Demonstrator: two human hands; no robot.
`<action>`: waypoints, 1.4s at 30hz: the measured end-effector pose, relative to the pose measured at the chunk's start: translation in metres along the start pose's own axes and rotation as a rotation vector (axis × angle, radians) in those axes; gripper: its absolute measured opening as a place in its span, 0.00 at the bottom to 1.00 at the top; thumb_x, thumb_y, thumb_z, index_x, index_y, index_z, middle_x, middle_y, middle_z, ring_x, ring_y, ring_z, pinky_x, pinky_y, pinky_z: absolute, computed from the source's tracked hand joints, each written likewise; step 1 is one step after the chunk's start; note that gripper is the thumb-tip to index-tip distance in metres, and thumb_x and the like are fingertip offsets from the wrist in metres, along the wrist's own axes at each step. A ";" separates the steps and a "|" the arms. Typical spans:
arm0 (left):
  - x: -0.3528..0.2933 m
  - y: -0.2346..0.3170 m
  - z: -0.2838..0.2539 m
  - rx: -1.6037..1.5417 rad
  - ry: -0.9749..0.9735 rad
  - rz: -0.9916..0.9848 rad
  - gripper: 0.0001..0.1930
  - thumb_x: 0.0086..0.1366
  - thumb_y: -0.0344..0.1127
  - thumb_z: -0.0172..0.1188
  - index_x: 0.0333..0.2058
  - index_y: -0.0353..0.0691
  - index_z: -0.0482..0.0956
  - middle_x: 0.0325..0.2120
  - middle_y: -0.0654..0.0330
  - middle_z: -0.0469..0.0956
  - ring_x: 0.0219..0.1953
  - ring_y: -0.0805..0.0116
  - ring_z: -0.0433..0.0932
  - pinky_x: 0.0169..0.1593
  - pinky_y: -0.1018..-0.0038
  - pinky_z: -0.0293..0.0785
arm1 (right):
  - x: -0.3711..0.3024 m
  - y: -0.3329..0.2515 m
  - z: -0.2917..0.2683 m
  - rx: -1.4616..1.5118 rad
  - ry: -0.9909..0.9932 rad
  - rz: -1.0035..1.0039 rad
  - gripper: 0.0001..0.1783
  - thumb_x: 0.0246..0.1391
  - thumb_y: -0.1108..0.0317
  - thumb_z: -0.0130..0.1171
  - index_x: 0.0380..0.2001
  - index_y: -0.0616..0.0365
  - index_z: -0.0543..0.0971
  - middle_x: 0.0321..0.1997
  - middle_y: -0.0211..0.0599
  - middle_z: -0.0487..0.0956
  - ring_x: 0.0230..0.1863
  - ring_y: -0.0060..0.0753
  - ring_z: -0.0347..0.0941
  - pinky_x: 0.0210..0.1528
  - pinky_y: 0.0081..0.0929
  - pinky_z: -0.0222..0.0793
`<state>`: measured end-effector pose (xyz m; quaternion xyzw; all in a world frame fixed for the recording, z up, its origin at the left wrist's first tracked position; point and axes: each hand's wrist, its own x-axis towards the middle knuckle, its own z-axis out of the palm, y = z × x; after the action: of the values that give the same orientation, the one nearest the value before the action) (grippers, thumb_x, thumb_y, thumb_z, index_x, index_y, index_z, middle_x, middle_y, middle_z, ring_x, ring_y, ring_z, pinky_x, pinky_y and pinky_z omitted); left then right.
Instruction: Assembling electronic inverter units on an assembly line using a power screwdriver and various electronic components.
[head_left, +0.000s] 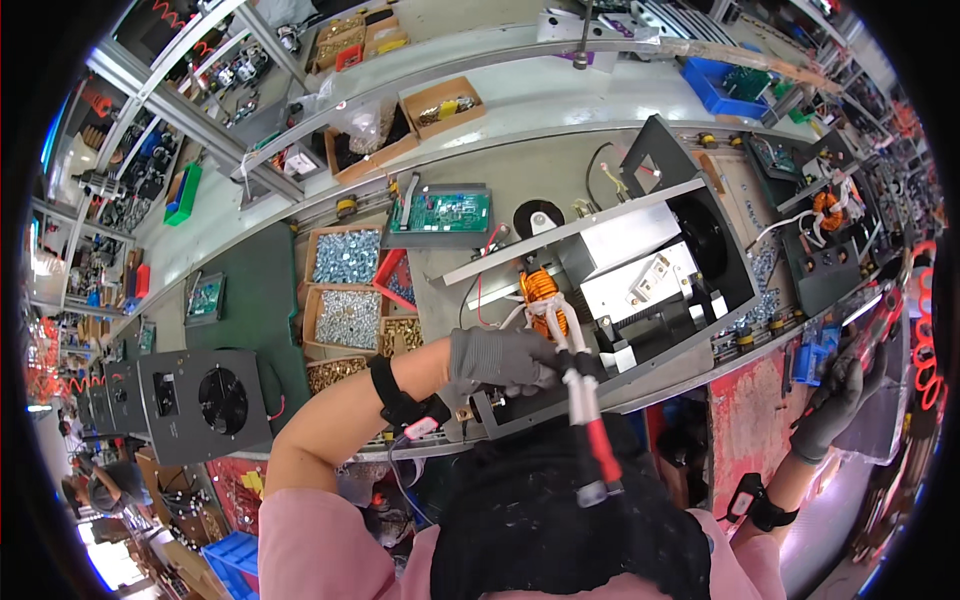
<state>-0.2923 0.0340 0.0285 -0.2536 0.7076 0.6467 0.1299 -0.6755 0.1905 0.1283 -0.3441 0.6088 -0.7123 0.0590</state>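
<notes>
Two arms (pixel 330 430) spread: left grip (pixel 515 362) curled around cables (pixel 591 402) pointing lengthwise bodyward from it; right grip (pixel 840 402) outstretched, hold unclear.

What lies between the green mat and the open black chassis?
Boxes of small metal fasteners, a red bin, and the left forearm across the near end; seen in the head view.

Worn on the head, close above the left grip (pixel 512 362) and right grip (pixel 838 408). Looking down and ahead, past the left grip to the tabletop (pixel 552 166). Very wide, bending straight edges far from both grips.
</notes>
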 end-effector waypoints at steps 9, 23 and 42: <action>0.036 0.038 -0.046 -0.924 0.600 0.129 0.11 0.63 0.29 0.50 0.42 0.29 0.75 0.27 0.62 0.73 0.24 0.78 0.72 0.27 0.82 0.69 | 0.024 -0.041 0.083 0.154 -0.214 -0.153 0.40 0.49 0.62 0.57 0.64 0.52 0.51 0.49 0.47 0.71 0.38 0.30 0.70 0.33 0.23 0.67; 0.032 0.064 0.035 -1.483 0.684 0.142 0.14 0.66 0.44 0.53 0.32 0.36 0.70 0.19 0.63 0.67 0.14 0.78 0.66 0.12 0.82 0.59 | -0.013 -0.025 0.189 0.734 -0.953 0.073 0.27 0.43 0.56 0.66 0.42 0.56 0.67 0.39 0.38 0.65 0.37 0.35 0.65 0.41 0.36 0.70; 0.024 0.059 0.061 -1.434 0.762 0.134 0.14 0.67 0.45 0.51 0.32 0.39 0.68 0.17 0.65 0.65 0.13 0.80 0.62 0.11 0.83 0.53 | -0.056 -0.035 0.178 0.796 -1.157 0.147 0.22 0.43 0.60 0.65 0.37 0.53 0.65 0.29 0.36 0.67 0.28 0.32 0.67 0.27 0.31 0.71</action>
<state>-0.3523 0.0912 0.0581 -0.4350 0.1309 0.8181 -0.3527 -0.5209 0.0805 0.1403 -0.5779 0.1944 -0.5777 0.5427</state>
